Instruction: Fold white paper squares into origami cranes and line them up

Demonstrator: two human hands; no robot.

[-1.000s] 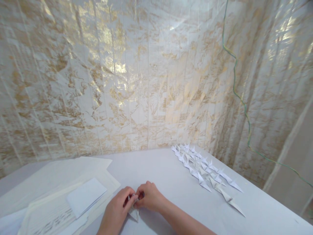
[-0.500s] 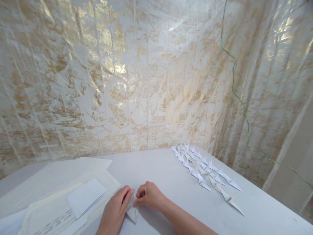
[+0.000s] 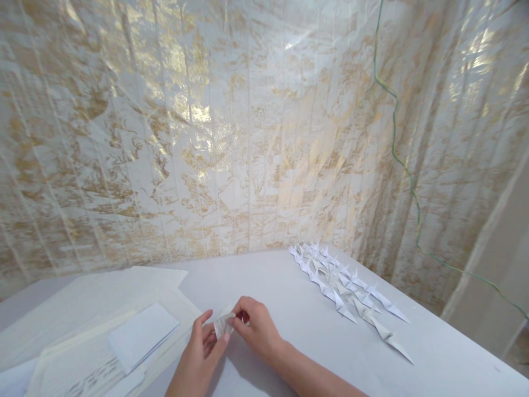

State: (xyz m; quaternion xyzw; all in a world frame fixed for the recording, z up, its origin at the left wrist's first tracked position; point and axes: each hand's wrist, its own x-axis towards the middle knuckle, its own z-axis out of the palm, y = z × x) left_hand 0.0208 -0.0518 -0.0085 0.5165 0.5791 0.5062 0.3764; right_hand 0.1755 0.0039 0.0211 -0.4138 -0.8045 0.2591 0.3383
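Pinching a small folded paper [image 3: 222,326] by its right end in the grip of the right hand [image 3: 257,325]; clasping its left side between thumb and fingers of the left hand [image 3: 201,347]. Holding it over the bench [image 3: 248,278], just right of the loose sheets [image 3: 124,289] (printed in part), well apart from the rows of folded paper birds [image 3: 343,288] farther right.

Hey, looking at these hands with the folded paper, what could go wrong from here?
The small folded paper is held between the left hand and right hand, so a hard pull might tear it or crease it wrongly. The folded pieces at the right sit close together in rows, so a stray sweep of the right arm could knock several askew.
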